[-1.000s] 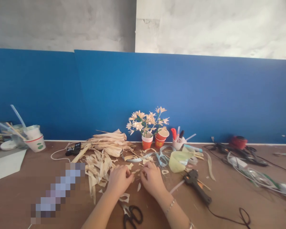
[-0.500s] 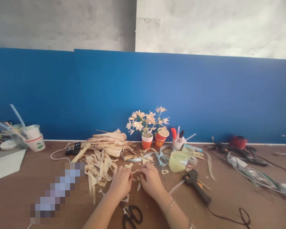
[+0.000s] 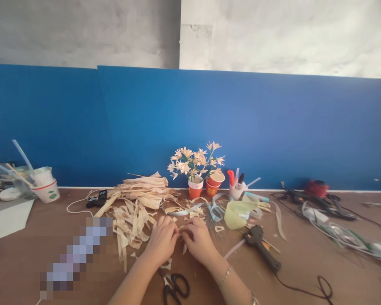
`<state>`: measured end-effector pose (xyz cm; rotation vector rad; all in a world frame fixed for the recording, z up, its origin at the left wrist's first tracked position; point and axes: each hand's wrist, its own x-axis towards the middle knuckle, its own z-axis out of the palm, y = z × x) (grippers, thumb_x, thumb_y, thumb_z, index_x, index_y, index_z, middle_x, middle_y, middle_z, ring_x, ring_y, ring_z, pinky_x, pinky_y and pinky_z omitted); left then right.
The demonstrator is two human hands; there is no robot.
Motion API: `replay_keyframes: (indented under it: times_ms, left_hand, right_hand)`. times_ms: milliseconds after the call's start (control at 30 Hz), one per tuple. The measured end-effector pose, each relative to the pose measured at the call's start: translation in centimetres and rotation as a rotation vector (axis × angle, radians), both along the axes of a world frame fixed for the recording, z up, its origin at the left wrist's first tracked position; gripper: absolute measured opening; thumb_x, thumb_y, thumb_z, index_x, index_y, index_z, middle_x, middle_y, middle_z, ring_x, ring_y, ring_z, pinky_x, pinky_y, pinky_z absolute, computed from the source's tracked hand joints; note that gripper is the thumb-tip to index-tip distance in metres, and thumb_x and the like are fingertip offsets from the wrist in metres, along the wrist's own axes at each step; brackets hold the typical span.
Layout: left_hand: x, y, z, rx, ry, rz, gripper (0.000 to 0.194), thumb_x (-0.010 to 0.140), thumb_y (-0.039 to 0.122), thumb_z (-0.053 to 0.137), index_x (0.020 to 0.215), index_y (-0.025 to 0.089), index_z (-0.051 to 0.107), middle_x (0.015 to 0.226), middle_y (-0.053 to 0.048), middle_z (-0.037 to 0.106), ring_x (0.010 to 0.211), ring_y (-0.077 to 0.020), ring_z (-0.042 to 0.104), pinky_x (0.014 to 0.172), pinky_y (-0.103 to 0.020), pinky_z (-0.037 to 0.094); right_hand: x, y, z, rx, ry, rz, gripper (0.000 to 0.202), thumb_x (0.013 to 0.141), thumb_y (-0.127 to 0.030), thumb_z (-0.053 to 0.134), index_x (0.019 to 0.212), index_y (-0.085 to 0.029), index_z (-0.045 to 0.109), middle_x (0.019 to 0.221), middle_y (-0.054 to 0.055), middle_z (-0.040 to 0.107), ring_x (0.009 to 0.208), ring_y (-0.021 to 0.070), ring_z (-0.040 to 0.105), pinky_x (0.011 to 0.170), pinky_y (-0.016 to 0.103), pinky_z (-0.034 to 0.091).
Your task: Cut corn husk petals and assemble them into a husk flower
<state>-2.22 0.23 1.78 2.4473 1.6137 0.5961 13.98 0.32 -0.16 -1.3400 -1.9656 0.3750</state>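
My left hand (image 3: pixel 164 238) and my right hand (image 3: pixel 197 238) meet almost fingertip to fingertip low over the table. Both are closed in a pinch on a small pale piece of corn husk, mostly hidden by the fingers. Just left of my left hand lies a heap of dried corn husks (image 3: pixel 131 222), with a longer bundle of husks (image 3: pixel 149 188) behind it. Husk scraps are scattered around both hands. Black-handled scissors (image 3: pixel 176 288) lie between my forearms. To the right of my right hand rests a black glue gun (image 3: pixel 262 248) with a glue stick in its back.
Husk flowers (image 3: pixel 193 161) stand in an orange-and-white paper cup (image 3: pixel 195 188) beside orange cups (image 3: pixel 213 184). A white cup of pens (image 3: pixel 236 192), ribbons (image 3: pixel 216 209) and yellow-green material (image 3: pixel 239 214) lie near. Cables (image 3: pixel 333 228) run right; a white cup (image 3: pixel 47 191) stands left.
My hands have drawn closer together, so less of the husk piece shows between the fingertips. The things on the table have stayed where they were.
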Motion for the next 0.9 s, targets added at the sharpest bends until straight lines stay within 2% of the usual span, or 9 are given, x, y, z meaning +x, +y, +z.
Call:
replay_keyframes:
  times_ms: [233,367,433,533,600,733,900]
  left_hand:
    - [0.3,-0.1,0.5,0.053,-0.107,-0.057,0.012,0.087,0.019,0.047,0.081,0.021,0.056,0.089,-0.004,0.063,0.091,-0.0225,0.053,0.079,-0.036,0.035]
    - [0.3,0.0,0.2,0.027,-0.216,-0.03,0.016,0.085,0.019,0.049,0.097,0.021,0.058,0.087,-0.004,0.066,0.089,-0.0227,0.057,0.081,-0.037,0.037]
    - [0.3,0.1,0.2,0.027,-0.239,-0.02,0.019,0.082,0.018,0.051,0.1,0.021,0.059,0.087,-0.004,0.066,0.09,-0.0232,0.057,0.083,-0.038,0.036]
    - [0.3,0.1,0.3,0.026,-0.23,-0.02,0.013,0.083,0.018,0.049,0.084,0.021,0.061,0.085,-0.004,0.067,0.089,-0.0234,0.058,0.081,-0.037,0.036]
    - [0.3,0.1,0.5,0.025,-0.221,-0.023,0.015,0.084,0.019,0.047,0.077,0.02,0.06,0.082,-0.003,0.067,0.087,-0.0228,0.057,0.079,-0.036,0.036]
    - [0.5,0.1,0.4,0.053,-0.203,-0.032,0.016,0.084,0.019,0.047,0.075,0.02,0.06,0.08,-0.002,0.066,0.085,-0.022,0.057,0.077,-0.035,0.035]
    - [1.2,-0.1,0.2,0.095,-0.176,0.033,0.014,0.08,0.015,0.05,0.069,0.019,0.058,0.075,-0.003,0.064,0.081,-0.0214,0.057,0.075,-0.035,0.034]
  right_hand:
    - [-0.1,0.7,-0.3,-0.047,0.284,0.028,0.018,0.08,-0.021,0.055,0.066,-0.016,0.065,0.087,0.009,0.062,0.088,0.0219,0.059,0.081,0.032,0.044]
    - [0.0,1.0,-0.7,-0.019,0.379,0.008,0.015,0.078,-0.022,0.055,0.066,-0.018,0.062,0.087,0.008,0.063,0.088,0.0217,0.059,0.082,0.032,0.044]
    - [0.0,1.1,-0.7,-0.016,0.382,-0.005,0.015,0.078,-0.023,0.054,0.066,-0.018,0.062,0.086,0.008,0.063,0.087,0.0216,0.059,0.081,0.032,0.044]
    - [0.0,1.0,-0.6,0.003,0.367,-0.007,0.014,0.078,-0.021,0.054,0.067,-0.018,0.062,0.087,0.008,0.062,0.088,0.0214,0.058,0.081,0.032,0.044]
    - [0.0,0.9,-0.5,0.016,0.346,0.008,0.011,0.077,-0.019,0.056,0.068,-0.018,0.063,0.087,0.007,0.062,0.088,0.0212,0.058,0.082,0.032,0.044]
    - [0.0,0.7,-0.4,0.062,0.268,0.03,0.009,0.076,-0.016,0.058,0.068,-0.018,0.063,0.088,0.007,0.062,0.09,0.0215,0.058,0.082,0.032,0.044]
    - [-0.4,0.4,-0.2,0.18,0.2,0.007,0.013,0.072,-0.008,0.055,0.064,-0.018,0.058,0.089,0.008,0.062,0.087,0.021,0.057,0.08,0.032,0.043]
